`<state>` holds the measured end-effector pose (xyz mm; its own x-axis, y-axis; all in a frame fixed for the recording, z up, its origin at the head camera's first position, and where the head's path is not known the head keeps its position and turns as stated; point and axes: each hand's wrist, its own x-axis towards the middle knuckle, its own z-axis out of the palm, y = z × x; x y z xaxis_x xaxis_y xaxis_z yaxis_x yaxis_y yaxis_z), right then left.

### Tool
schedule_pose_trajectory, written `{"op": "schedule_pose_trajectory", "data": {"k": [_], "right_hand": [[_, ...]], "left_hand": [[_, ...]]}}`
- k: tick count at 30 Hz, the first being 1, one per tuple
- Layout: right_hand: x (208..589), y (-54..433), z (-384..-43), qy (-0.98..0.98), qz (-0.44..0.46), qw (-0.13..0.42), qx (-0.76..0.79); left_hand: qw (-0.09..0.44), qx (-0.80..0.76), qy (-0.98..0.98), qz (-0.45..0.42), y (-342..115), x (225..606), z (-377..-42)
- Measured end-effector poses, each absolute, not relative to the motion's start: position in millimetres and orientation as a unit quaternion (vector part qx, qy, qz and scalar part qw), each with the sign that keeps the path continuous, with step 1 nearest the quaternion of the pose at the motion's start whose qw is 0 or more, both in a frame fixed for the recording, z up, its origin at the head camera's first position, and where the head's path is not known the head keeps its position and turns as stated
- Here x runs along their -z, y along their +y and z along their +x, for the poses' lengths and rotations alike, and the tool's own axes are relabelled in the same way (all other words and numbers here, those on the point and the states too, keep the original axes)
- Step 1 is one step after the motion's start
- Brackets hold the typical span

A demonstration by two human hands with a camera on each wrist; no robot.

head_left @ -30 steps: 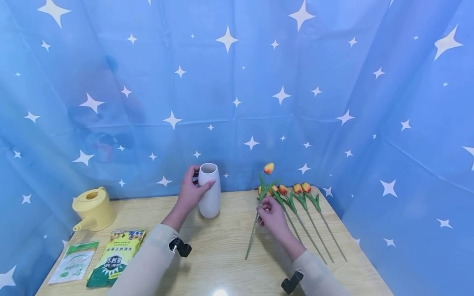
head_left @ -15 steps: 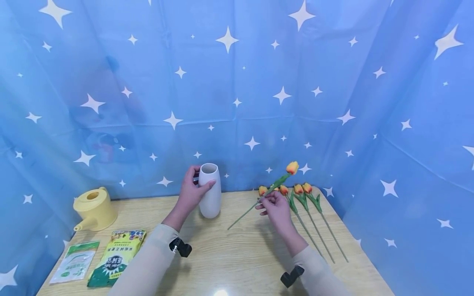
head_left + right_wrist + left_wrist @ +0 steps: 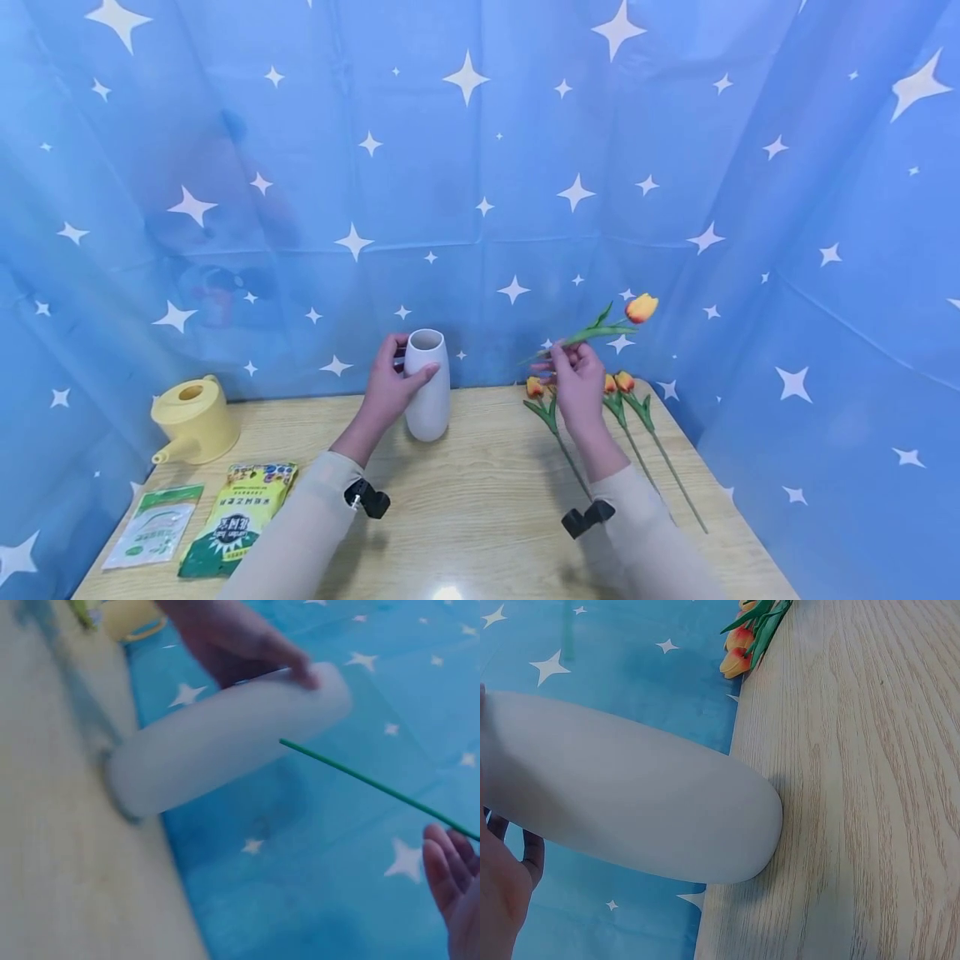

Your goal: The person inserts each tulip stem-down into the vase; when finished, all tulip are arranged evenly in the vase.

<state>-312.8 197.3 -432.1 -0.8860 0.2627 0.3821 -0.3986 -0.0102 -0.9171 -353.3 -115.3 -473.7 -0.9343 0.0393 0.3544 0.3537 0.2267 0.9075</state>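
Note:
A white vase [image 3: 427,396] stands upright on the table, gripped near its top by my left hand [image 3: 386,393], thumb along the front. In the left wrist view the vase [image 3: 637,791] fills the middle, its base on the wood. Raised over the right side, my right hand [image 3: 581,385] pinches a yellow-orange tulip [image 3: 641,308] by its green stem, the bloom pointing right. The right wrist view has the bare stem [image 3: 375,786] reaching toward the vase, its tip overlapping the vase's side there. Several other tulips [image 3: 624,382] lie below the right hand, partly hidden by it.
A yellow watering can [image 3: 197,421] stands at the back left of the wooden table [image 3: 465,500]. In front of it lie a yellow-green printed bag [image 3: 238,521] and a smaller white-green packet [image 3: 153,529]. A blue star-patterned curtain [image 3: 420,167] hangs right behind the table.
My right hand has lifted the tulip higher; the flower has swung from near upright to lean right, its stem end now pointing left. The left hand and vase have stayed put.

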Motion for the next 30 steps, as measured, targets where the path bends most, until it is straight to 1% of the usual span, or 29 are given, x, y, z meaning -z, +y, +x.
{"op": "schedule_pose_trajectory", "data": {"k": [4,9,18,22,26,30], "right_hand": [[407.2,194.8,-318.6,-0.660,0.070,0.264,-0.700],[381.3,185.5,-323.3,-0.638,0.101,0.282,-0.710],[356.0,156.0,-339.9,-0.626,0.144,0.302,-0.704],[354.9,144.2,-348.4,-0.642,0.155,0.299,-0.689],[357.1,133.6,-354.4,-0.664,0.163,0.284,-0.672],[359.5,123.4,-356.9,-0.699,0.162,0.246,-0.652]], "left_hand": [[0.125,0.610,-0.773,-0.124,-114.6,473.4,-353.5],[0.120,0.614,-0.771,-0.123,-114.5,471.8,-353.0],[0.120,0.613,-0.771,-0.126,-114.8,468.9,-351.7],[0.119,0.612,-0.772,-0.125,-114.9,470.0,-352.6],[0.119,0.612,-0.772,-0.126,-115.3,471.0,-353.7],[0.120,0.614,-0.770,-0.127,-115.5,470.5,-353.8]]}}
